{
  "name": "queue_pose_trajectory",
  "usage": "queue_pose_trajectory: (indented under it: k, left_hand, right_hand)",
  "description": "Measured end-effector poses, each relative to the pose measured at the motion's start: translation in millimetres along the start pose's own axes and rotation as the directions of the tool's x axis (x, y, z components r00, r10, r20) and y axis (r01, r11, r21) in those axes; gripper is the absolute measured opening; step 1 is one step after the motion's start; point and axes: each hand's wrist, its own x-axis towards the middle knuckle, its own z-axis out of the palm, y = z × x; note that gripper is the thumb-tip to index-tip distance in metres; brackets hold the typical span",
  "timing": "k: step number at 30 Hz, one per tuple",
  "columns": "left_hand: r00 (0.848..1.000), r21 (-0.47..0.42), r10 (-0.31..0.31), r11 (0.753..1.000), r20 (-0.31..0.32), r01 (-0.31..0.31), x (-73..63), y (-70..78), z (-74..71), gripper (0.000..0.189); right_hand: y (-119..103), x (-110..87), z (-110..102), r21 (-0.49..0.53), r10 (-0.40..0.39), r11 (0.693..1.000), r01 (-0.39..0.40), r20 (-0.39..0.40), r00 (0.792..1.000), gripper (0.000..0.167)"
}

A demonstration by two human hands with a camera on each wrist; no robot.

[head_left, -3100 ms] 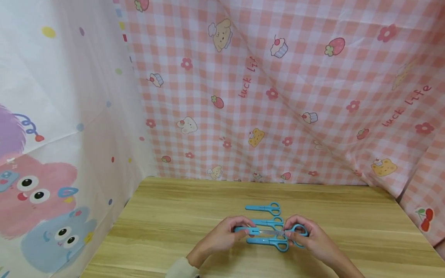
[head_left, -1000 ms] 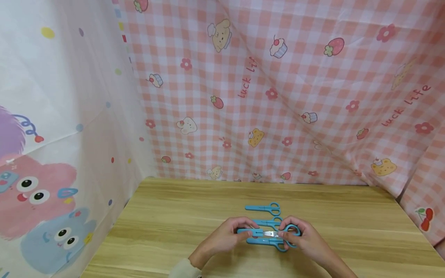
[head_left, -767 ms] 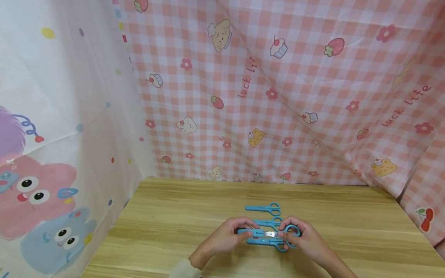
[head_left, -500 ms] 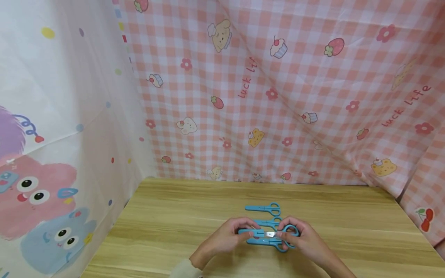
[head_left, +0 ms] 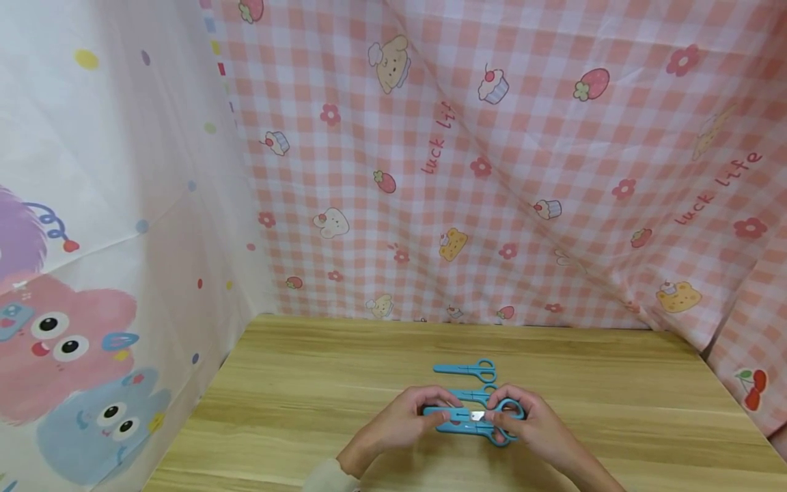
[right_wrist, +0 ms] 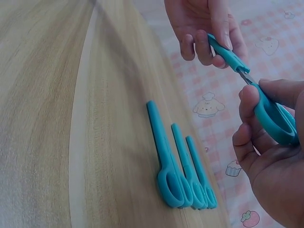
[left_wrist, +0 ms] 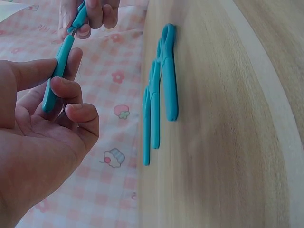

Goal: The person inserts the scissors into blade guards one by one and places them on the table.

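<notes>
Above the table, my left hand (head_left: 399, 418) pinches a blue blade cover (head_left: 453, 414) between thumb and fingers. My right hand (head_left: 540, 422) grips the handles of the blue scissors (right_wrist: 271, 124), whose blades run into that cover. A short strip of bare metal shows between cover and handles. Three similar covered scissors lie in a row on the wood: the far pair (head_left: 453, 368), the middle pair (head_left: 472, 395), partly hidden by my hands, and the near pair (head_left: 467, 428), just under the held one. In the right wrist view, the near pair (right_wrist: 161, 142) looks largest.
The wood-grain table (head_left: 295, 383) meets a pink checked cloth (head_left: 369, 260) hanging at its back. A white cloth with cartoon prints (head_left: 166, 273) hangs along the left side.
The right hand has moved left toward the left hand, and the blades have slid deeper into the cover, so less metal shows. The left hand has shifted slightly right. The scissors lying on the table have stayed put.
</notes>
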Motion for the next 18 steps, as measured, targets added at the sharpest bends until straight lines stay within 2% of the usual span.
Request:
queue_pose_trajectory:
  k: [9,16,18]
  left_hand:
    - [1.0,0.009,0.004,1.0,0.005,-0.004,0.8,-1.5,0.4,0.019]
    - [1.0,-0.003,0.01,1.0,0.014,-0.01,0.4,-1.2,-0.1,0.019]
    - [1.0,-0.005,0.007,1.0,0.013,-0.007,0.3,-1.4,-0.4,0.019]
  right_hand:
    - [-0.7,1.6,2.0,0.003,0.018,1.0,-0.018,0.002,1.0,0.02]
    - [-0.2,-0.1,1.9,0.027,-0.048,0.999,0.047,0.031,0.998,0.021]
    - [-0.3,-0.6,2.1,0.033,-0.046,0.998,0.045,0.029,0.999,0.022]
